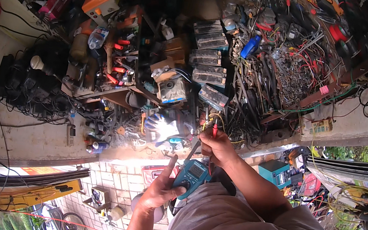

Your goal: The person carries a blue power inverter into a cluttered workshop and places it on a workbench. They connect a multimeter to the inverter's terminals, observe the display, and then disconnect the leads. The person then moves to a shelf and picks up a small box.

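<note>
My left hand (pixel 160 190) holds a teal digital multimeter (pixel 193 174), its thumb on the meter's lower face and a finger stretched upward beside it. My right hand (pixel 215 144), higher up, is closed on a red test probe (pixel 215 130), which points up toward thin yellow wires at the bench's cluttered edge. A dark strip or lead runs between the right hand and the meter; I cannot make out which. A white and blue glove (pixel 162 128) lies on the bench just left of the right hand.
The bench holds dusty boxes (pixel 207 58), an orange-topped device (pixel 100 3), tangled black cables (pixel 29 86), a blue bottle (pixel 250 46) and piled tools and wire (pixel 292 69). Below its edge show a brick floor (pixel 102 174), a yellow board (pixel 28 189), a bicycle wheel (pixel 73 226) and a teal case (pixel 275 173).
</note>
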Demonstrator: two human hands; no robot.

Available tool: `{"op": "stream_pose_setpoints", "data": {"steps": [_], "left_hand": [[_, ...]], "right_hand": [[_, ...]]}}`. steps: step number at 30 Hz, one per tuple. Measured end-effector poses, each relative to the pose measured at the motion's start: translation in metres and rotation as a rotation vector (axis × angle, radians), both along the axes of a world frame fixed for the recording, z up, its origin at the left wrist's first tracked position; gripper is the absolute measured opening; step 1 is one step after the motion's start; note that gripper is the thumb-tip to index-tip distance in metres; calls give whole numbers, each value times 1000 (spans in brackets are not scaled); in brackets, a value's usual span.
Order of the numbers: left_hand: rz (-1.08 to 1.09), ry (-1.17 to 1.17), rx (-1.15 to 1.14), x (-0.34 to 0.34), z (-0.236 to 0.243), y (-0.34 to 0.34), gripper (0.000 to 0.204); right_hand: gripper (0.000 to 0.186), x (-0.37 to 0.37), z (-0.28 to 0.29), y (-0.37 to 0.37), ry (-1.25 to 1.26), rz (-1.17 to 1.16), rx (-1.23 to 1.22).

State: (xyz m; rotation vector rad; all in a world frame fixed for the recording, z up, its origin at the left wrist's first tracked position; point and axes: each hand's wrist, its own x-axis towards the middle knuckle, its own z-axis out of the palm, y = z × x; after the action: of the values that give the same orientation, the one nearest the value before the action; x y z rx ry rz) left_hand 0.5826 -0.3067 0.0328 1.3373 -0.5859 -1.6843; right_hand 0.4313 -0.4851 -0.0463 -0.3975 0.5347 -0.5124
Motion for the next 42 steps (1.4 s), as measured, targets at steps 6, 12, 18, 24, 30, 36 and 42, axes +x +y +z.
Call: {"op": "stream_pose_setpoints", "data": {"steps": [6,12,18,24,30,36,42], "left_hand": [[-82,118,-93,4,-3,7,89],[126,131,-42,0,-28,-4,47],[447,116,-27,33,-87,12,46],[522,-155,24,112,-192,-8,44],[523,-371,-22,166,-306,-71,45],[266,-1153,4,201,-381,-54,38],[279,-1192,-146,119,-277,-95,40]], "right_hand": [[10,-13,-40,-23,190,-243,136],[16,2,-85,-10,352,-251,248],[23,-52,-131,1,485,-544,461],[28,-124,-125,3,603,-413,327],[35,-131,-93,27,736,-362,337],[35,-59,-101,41,563,-240,364],[26,-14,-141,52,549,-283,348]]}}
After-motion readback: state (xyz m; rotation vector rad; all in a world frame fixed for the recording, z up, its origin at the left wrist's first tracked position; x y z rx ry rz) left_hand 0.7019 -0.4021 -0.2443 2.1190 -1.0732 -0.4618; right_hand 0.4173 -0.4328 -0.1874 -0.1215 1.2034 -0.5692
